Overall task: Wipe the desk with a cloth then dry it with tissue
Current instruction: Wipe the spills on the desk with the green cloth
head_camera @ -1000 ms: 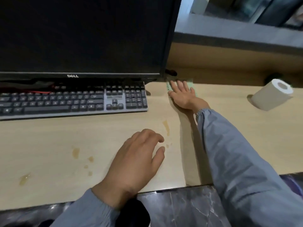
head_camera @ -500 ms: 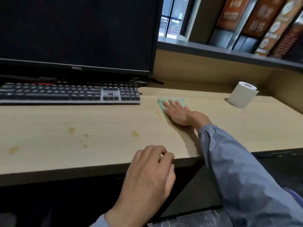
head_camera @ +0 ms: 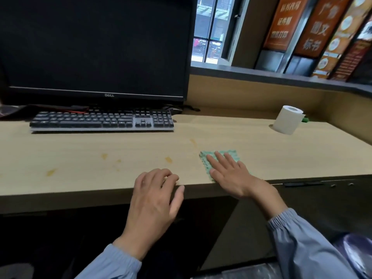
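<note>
A light wooden desk (head_camera: 261, 158) carries several yellowish-brown stains (head_camera: 168, 159) left of centre. A small green cloth (head_camera: 229, 153) lies near the desk's front edge, and my right hand (head_camera: 231, 174) presses flat on it with straight fingers, hiding most of it. My left hand (head_camera: 155, 196) rests at the front edge a little to the left, its fingers loosely curled onto the desktop and holding nothing. A white tissue roll (head_camera: 287, 122) stands at the back right of the desk.
A black keyboard (head_camera: 102, 120) sits at the back left under a dark Dell monitor (head_camera: 96, 47). A raised wooden partition and grey ledge (head_camera: 271, 75) run behind the desk. A side panel closes the desk's right end.
My right hand has slid the green cloth from beside the keyboard back toward the front edge. My left hand stays at the edge. The view has tilted upward.
</note>
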